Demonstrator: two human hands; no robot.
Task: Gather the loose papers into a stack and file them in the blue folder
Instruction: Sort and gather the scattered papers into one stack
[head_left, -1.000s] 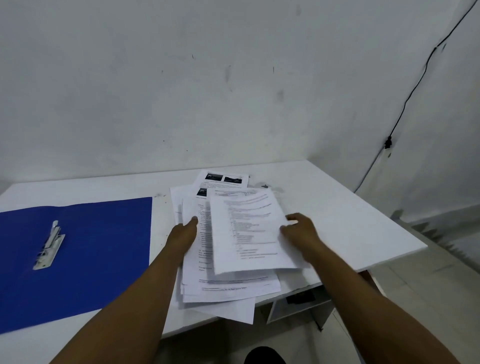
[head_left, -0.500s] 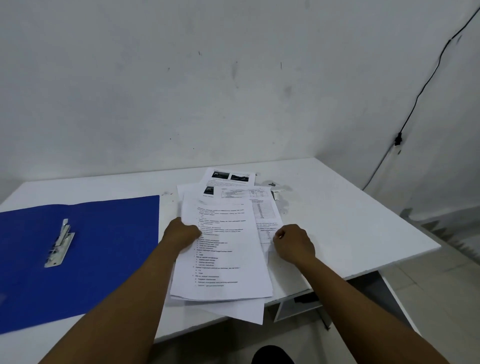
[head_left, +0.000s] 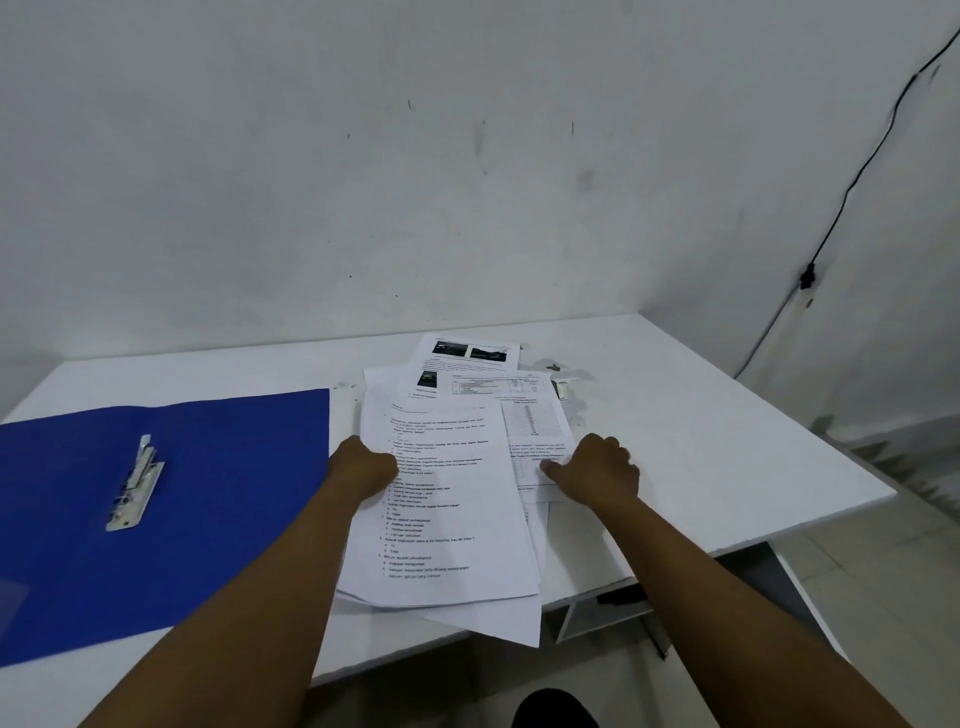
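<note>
Compared with half a second ago little has changed: the top printed sheet lies in the same place over the loose papers (head_left: 447, 499), and both hands sit at nearly the same spots, the right hand having slid a touch outward along the right edge. The left hand (head_left: 363, 470) is curled over the left edge of the papers, gripping it. The right hand (head_left: 597, 470) is curled at the right edge, thumb pressed onto a sheet, holding it. The papers lie fanned and uneven between the two hands on the white tabletop (head_left: 701, 441), their near corners overhanging its front edge. The blue folder (head_left: 223, 493) lies open and flat just left of the left hand, its metal fastener (head_left: 134, 486) well to the left.
</note>
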